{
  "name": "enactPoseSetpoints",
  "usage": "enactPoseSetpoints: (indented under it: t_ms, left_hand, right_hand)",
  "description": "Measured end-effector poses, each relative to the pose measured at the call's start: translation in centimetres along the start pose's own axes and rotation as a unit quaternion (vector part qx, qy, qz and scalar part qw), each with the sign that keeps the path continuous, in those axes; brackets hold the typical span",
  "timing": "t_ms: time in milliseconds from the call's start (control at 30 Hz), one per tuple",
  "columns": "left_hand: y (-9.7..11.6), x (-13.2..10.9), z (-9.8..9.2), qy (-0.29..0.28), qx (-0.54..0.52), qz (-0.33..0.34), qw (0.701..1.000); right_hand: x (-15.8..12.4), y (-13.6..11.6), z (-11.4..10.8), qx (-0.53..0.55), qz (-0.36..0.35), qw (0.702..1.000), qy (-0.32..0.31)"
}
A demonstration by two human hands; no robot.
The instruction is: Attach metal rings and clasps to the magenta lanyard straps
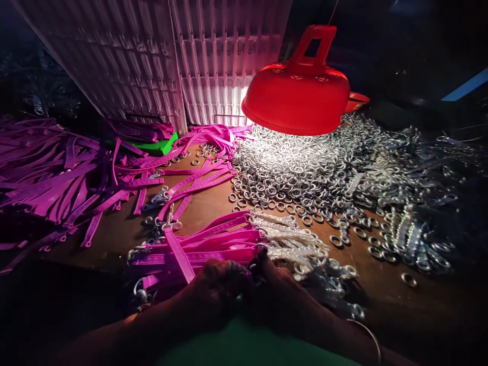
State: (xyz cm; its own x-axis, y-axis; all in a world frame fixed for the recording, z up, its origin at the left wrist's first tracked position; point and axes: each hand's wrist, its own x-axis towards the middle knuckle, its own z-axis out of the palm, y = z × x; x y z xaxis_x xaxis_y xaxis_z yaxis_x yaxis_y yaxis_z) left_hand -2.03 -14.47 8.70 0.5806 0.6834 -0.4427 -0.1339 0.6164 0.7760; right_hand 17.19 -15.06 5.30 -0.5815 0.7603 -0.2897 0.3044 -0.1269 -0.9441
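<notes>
My left hand and my right hand meet at the front edge of the table, both closed in a pinch. A bit of pink strap shows between their fingertips, though shadow hides most of what they hold. Just beyond lies a bundle of pink straps, with metal rings at its left end. One strap lies crosswise over the bundle. Whitish translucent strips with rings at their ends fan out beside my right hand.
A big heap of metal rings lies under a hanging red lamp. More pink straps pile up at left, near a green tray. Ribbed translucent panels stand behind. A loose ring sits at right.
</notes>
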Motion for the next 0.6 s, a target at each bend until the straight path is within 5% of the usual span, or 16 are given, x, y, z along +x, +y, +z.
enactPoseSetpoints:
  t_ms: [333, 600]
  left_hand:
    - [-1.5, 0.4, -0.5, -0.027, -0.065, -0.052, 0.996]
    - [-1.5, 0.4, -0.1, -0.003, -0.09, -0.045, 0.995]
  right_hand:
    - [-0.3, -0.2, -0.3, -0.136, -0.075, 0.985, -0.078]
    - [-0.4, -2.1, -0.3, -0.215, -0.075, 0.971, -0.071]
